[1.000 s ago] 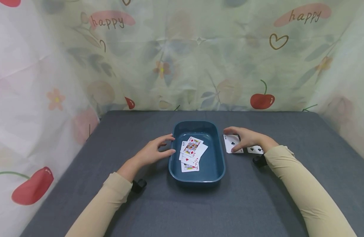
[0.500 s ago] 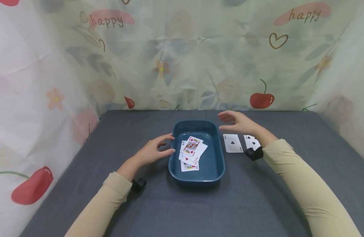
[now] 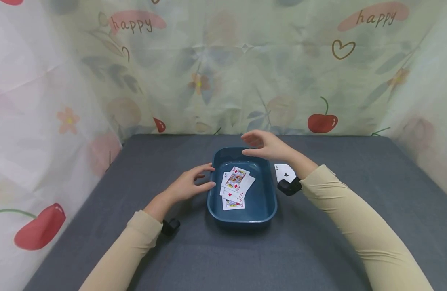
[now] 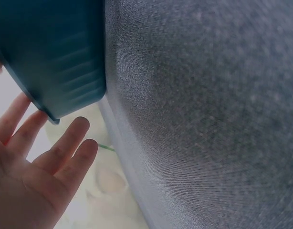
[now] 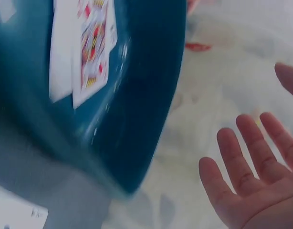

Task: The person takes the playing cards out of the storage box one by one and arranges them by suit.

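At the middle of a grey cloth-covered tabletop (image 3: 245,258) sits a deep blue rectangular tray (image 3: 260,202) with rounded corners. Inside, toward its left side, lies an overlapping pile of playing cards (image 3: 248,184), face up: a face card of diamonds (image 3: 237,179) on top, and another face card (image 3: 232,205) showing from beneath at the near end. Some ranks are too small to tell. Outside the tray, just beside its right wall, an ace of clubs (image 3: 284,171) lies flat, partly hidden by the black right wrist camera (image 3: 289,187). The left hand (image 3: 187,186) is at the tray's left rim, its fingers spread and fingertips touching the edge. The right hand (image 3: 268,147) hovers above the tray's far right corner, thumb and fingers wide apart.
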`<state>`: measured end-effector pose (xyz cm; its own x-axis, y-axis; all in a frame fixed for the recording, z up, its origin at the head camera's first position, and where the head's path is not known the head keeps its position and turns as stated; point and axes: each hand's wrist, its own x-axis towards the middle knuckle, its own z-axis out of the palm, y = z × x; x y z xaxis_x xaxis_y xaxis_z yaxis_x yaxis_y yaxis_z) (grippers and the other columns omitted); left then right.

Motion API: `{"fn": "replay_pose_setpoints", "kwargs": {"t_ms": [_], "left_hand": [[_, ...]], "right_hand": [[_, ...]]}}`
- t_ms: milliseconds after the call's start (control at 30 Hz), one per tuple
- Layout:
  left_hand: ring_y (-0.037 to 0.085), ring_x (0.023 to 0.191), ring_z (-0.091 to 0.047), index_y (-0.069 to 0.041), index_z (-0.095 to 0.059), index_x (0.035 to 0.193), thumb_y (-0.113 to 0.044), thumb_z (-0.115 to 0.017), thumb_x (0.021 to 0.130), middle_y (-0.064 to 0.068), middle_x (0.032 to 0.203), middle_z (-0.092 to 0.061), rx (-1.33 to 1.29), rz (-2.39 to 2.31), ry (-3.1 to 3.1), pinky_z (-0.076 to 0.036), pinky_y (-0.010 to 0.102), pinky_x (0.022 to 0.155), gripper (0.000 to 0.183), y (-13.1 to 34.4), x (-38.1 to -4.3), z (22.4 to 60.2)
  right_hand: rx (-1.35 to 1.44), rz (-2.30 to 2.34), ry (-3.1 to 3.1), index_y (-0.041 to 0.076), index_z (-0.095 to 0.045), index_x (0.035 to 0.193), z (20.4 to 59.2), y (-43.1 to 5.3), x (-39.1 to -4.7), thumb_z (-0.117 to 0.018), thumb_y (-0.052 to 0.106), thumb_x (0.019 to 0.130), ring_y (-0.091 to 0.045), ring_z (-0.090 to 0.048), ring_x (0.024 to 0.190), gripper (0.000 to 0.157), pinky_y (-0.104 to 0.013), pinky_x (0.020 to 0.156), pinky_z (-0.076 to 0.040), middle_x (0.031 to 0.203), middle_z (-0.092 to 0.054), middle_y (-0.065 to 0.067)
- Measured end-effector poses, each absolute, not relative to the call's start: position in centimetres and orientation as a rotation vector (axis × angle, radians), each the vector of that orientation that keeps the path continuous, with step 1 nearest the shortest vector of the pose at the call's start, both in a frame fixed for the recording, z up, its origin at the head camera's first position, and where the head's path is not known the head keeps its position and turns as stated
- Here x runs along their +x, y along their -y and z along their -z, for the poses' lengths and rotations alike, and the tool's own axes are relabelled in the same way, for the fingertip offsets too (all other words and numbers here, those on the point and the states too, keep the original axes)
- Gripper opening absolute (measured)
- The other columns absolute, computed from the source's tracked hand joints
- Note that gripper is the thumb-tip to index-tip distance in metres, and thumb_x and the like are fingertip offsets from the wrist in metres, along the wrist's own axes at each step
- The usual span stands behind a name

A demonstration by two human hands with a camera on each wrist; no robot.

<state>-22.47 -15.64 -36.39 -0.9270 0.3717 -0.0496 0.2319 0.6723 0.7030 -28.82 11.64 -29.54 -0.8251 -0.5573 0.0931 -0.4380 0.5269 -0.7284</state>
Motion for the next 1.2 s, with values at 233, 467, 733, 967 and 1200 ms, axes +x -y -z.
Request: {"fn": "replay_pose_setpoints", "kwargs": {"t_ms": [233, 467, 733, 967, 1200], "left_hand": [[0.036, 0.133, -0.042, -0.020, -0.043, 0.138, -0.039, -0.063, 0.087, 0.005, 0.152, -0.033, 0.481, -1.090, -2.697, -0.037, 0.056, 0.105, 0.058, 15.6, -22.6, 36.5], [0.036, 0.133, -0.042, -0.019, -0.043, 0.139, -0.038, -0.063, 0.087, 0.006, 0.151, -0.034, 0.496, -1.101, -2.694, -0.037, 0.054, 0.105, 0.059, 15.7, -22.6, 36.5], [0.036, 0.132, -0.043, -0.019, -0.043, 0.138, -0.038, -0.063, 0.088, 0.006, 0.152, -0.033, 0.517, -1.096, -2.705, -0.037, 0.055, 0.105, 0.058, 15.7, -22.6, 36.6], [0.036, 0.132, -0.043, -0.020, -0.044, 0.138, -0.038, -0.062, 0.088, 0.006, 0.152, -0.032, 0.517, -1.096, -2.707, -0.037, 0.056, 0.104, 0.057, 15.7, -22.4, 36.6], [0.036, 0.132, -0.043, -0.021, -0.044, 0.138, -0.038, -0.062, 0.088, 0.006, 0.153, -0.031, 0.513, -1.091, -2.710, -0.038, 0.056, 0.104, 0.056, 15.8, -22.4, 36.5]], "right_hand": [[-0.751, 1.199, -2.633, 0.004, -0.050, 0.128, 30.3, -8.5, -28.2, -0.067, 0.019, 0.085, -0.033, -0.056, 0.117, 0.048, -0.044, 0.101, -0.045, 0.127, -0.055, -0.017], [-0.610, 1.174, -2.605, 0.001, -0.050, 0.128, 31.9, -6.5, -28.4, -0.067, 0.020, 0.085, -0.032, -0.057, 0.115, 0.050, -0.042, 0.099, -0.047, 0.124, -0.056, -0.019], [-0.397, 1.133, -2.593, 0.004, -0.047, 0.130, 33.8, -5.6, -28.7, -0.072, 0.022, 0.080, -0.032, -0.050, 0.123, 0.059, -0.042, 0.101, -0.044, 0.131, -0.052, -0.018], [-0.299, 1.096, -2.600, 0.004, -0.042, 0.133, 35.3, -5.5, -28.3, -0.078, 0.021, 0.074, -0.033, -0.045, 0.127, 0.071, -0.043, 0.105, -0.040, 0.137, -0.046, -0.018], [-0.243, 0.995, -2.596, 0.007, -0.038, 0.137, 36.1, -5.4, -28.4, -0.080, 0.023, 0.071, -0.033, -0.041, 0.130, 0.079, -0.046, 0.108, -0.036, 0.143, -0.041, -0.018]]}}
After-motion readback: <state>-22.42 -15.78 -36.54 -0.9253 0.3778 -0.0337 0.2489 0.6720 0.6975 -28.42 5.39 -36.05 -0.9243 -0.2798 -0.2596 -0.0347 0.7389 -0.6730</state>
